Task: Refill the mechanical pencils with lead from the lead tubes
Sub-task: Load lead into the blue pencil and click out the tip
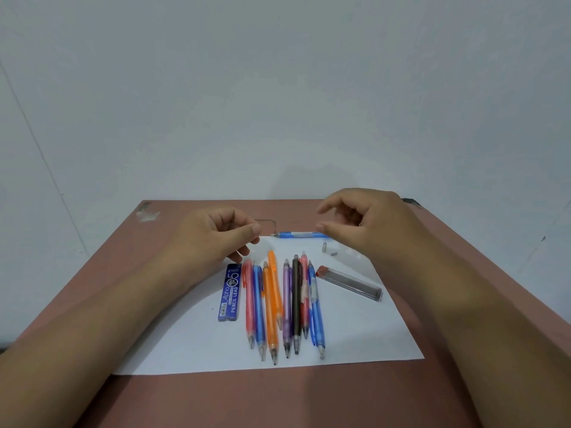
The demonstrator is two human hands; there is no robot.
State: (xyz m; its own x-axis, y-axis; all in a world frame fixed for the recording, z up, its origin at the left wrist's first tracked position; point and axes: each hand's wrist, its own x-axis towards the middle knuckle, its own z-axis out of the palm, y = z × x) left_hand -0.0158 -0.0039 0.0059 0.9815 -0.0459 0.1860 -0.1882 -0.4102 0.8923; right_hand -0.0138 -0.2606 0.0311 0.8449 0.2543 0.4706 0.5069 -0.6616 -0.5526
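We find bare worktop (278, 396) along the near edge, and bare paper (355, 335) right of the pencil row (284, 304). The pencils lie tight together, barring the middle. A blue lead box (230, 293) flanks them left; a clear lead tube (350, 283) lies right. A blue pencil (301, 235) crosses the paper's far edge.

blue lead tube (231, 292) | "Alpha" | "0.5" | "PENCIL LEAD"
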